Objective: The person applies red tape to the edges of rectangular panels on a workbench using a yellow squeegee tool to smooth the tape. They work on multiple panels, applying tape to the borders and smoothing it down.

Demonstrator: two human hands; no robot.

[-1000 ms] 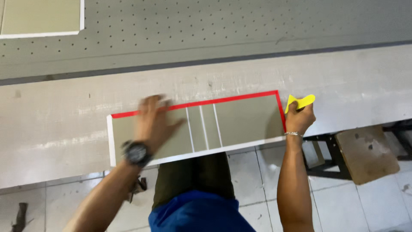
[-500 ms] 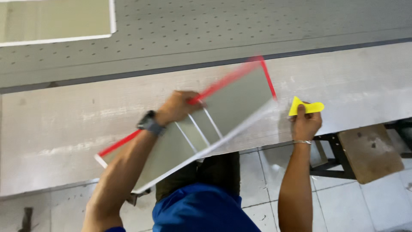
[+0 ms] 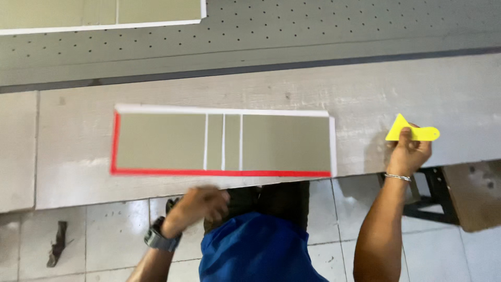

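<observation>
Head view: panel (image 3: 223,144), grey-green with red tape along its near and left edges, lay flat on the table (image 3: 73,183), long axis running left to right. Left hand (image 3: 201,204) hung loosely curled, empty, just below the panel's near edge. Right hand (image 3: 409,152) pinched a yellow scraper (image 3: 409,132), well right of the panel.

Even, soft daylight fills the scene, bright without hard glare. The pale desk (image 3: 428,99) shows a faint sheen near its near edge. A soft shadow lies left of the right hand (image 3: 409,152) on the desk. The left hand (image 3: 201,204) is smeared by motion blur below the desk's near edge. The olive panel (image 3: 222,142) looks fairly sharp; overall detail is slightly soft.
</observation>
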